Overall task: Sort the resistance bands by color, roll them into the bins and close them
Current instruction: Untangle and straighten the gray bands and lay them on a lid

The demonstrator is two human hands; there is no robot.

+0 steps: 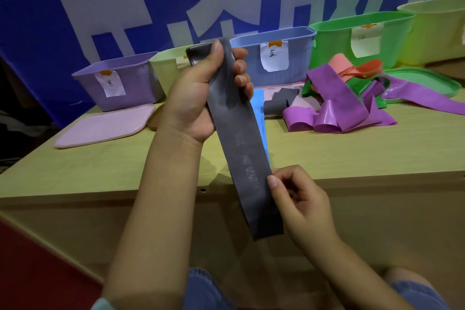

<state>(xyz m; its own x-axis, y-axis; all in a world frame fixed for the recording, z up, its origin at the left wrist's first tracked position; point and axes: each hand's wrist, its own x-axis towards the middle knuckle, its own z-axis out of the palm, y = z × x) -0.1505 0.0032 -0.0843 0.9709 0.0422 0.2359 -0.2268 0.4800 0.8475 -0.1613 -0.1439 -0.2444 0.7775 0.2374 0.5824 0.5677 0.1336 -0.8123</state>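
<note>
The head camera looks down on a grey resistance band [241, 143] held in the air above the near edge of a wooden table [352, 148]. Its long axis runs from upper left, away from the person, down to lower right, toward the person, close to upright in the picture with a slight lean. The left hand [198, 98] grips the upper part, thumb across the near face and fingers curled round the far edge; the top end folds over behind the thumb. The right hand [299, 206] pinches the band's right edge near the lower end between thumb and fingers, the remaining fingers curled in. The bottom end hangs free just below that pinch, in front of the table's front panel.

Behind the band a blue band [259, 113] lies flat on the table, mostly hidden. To the right sits a loose heap: purple bands [337, 98], a second grey band [279, 103], a salmon band [342, 65] and a green band [308, 88], tangled together.

Along the back stand open bins, each with a paper label: a purple bin [118, 83], a pale green bin [166, 68], a blue bin [274, 58], a green bin [357, 38] and a yellow-green bin [437, 30]. A pink lid [105, 126] lies flat before the purple bin, and a green lid [422, 80] lies beside the heap.
</note>
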